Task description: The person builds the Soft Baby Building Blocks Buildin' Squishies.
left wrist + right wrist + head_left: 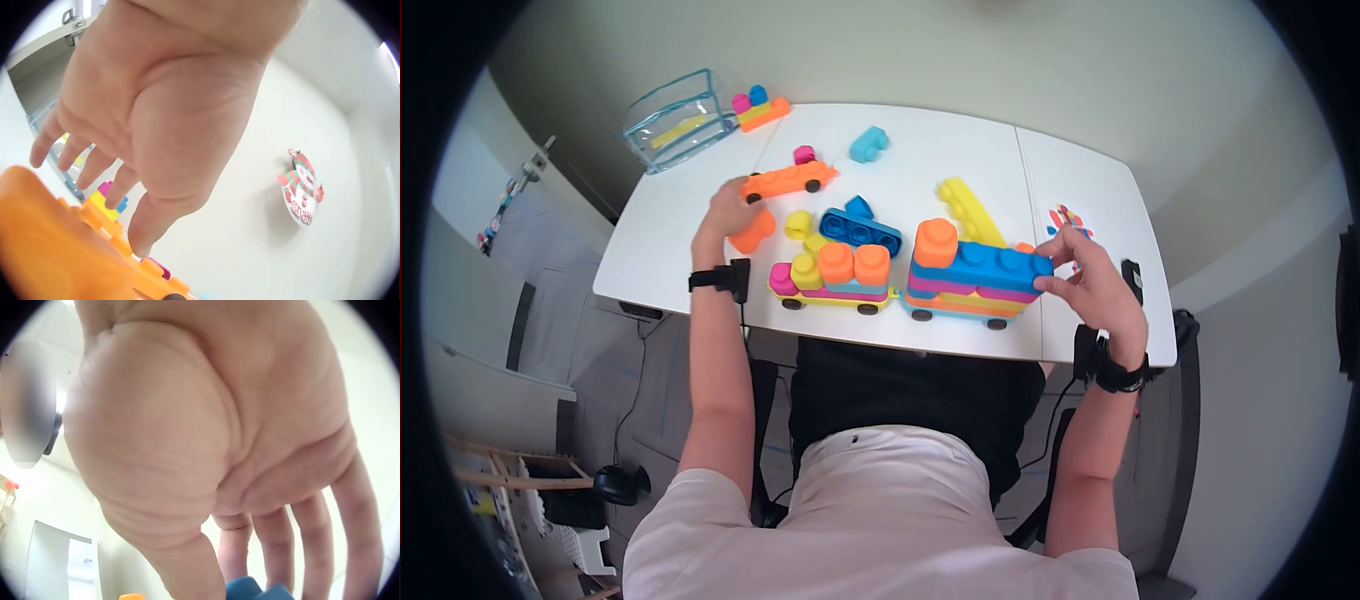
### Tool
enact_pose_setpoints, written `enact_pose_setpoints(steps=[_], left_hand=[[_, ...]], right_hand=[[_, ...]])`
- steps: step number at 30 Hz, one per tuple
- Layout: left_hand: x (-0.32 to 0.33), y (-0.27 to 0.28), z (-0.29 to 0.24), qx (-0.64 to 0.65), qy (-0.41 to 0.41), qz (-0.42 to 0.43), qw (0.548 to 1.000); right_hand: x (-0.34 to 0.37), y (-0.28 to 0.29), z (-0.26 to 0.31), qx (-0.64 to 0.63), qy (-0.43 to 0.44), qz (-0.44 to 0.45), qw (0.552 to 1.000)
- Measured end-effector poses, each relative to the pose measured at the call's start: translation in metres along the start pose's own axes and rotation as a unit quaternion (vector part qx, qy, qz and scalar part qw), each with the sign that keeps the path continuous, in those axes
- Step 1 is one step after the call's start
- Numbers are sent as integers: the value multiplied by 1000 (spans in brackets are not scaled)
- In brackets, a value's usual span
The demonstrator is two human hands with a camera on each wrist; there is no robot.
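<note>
At the left of the table, my left hand point(725, 212) is at the rear end of an orange wheeled base point(788, 180); in the left wrist view its fingers are spread and fairly straight, the thumb tip against the orange studs. My right hand point(1100, 287) pinches the right end of a long blue brick point(997, 262) between thumb and fingers. That brick lies on top of a stacked wheeled base, with an orange brick point(936, 243) at its left end. Left of this stands a yellow wheeled base point(830, 300) bearing pink, yellow and orange bricks.
Behind lie a yellow long brick point(970, 212), a dark blue base point(860, 232), a light blue brick point(868, 144) and a pink brick point(804, 155). An orange piece point(753, 232) is beside my left wrist. A clear case point(662, 128) stands at the back left.
</note>
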State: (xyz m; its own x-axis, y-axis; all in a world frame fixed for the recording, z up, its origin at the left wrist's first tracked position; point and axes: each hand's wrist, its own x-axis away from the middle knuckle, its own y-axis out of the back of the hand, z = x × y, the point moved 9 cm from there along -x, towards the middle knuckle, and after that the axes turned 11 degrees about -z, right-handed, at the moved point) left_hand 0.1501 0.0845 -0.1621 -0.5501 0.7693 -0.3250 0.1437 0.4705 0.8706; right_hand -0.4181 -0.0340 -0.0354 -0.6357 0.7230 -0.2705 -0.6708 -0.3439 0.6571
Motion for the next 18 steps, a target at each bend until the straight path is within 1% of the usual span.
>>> enact_pose_setpoints(steps=[1,2,3,4,5,6,8,9,10,11,12,14,15,16,17,18], left_hand=[[-5,-8,3,-26,-15,-17,999],[-10,-24,9,-22,-20,-8,1000],[-13,-32,11,-32,-48,-29,998],[-14,-38,16,-45,-74,-52,995],[-15,-47,20,34,-46,-41,998],[-20,-49,26,32,-45,-39,998],[-27,-57,19,163,-69,11,984],[-25,-46,6,162,-70,11,984],[-21,-30,-6,99,3,28,995],[-14,-23,-10,35,76,45,995],[-11,-26,-16,36,74,44,996],[-9,-18,-15,-70,97,-15,993],[-13,-25,-5,-69,94,-18,993],[-18,-38,8,-8,78,-8,997],[-20,-37,5,54,61,3,997],[-21,-35,5,55,57,1,997]], right_hand=[[2,7,-5,5,9,-5,1000],[4,11,-6,9,18,-10,1000],[7,15,-7,-1,-44,-15,999],[9,15,-9,-3,-49,-12,999],[8,17,-11,3,-43,-17,999],[7,16,-9,10,-36,-23,999],[9,16,-9,10,-43,-29,999],[9,16,-9,1,-48,-28,998],[10,16,-10,-7,-54,-29,998],[11,16,-9,-7,-55,-31,998],[11,16,-9,-11,-57,-32,998],[11,16,-9,-15,-57,-37,998],[11,15,-9,-2,-30,-42,999],[11,15,-8,11,-2,-47,999],[10,16,-10,11,-1,-52,999],[10,15,-11,7,-6,-49,999]])
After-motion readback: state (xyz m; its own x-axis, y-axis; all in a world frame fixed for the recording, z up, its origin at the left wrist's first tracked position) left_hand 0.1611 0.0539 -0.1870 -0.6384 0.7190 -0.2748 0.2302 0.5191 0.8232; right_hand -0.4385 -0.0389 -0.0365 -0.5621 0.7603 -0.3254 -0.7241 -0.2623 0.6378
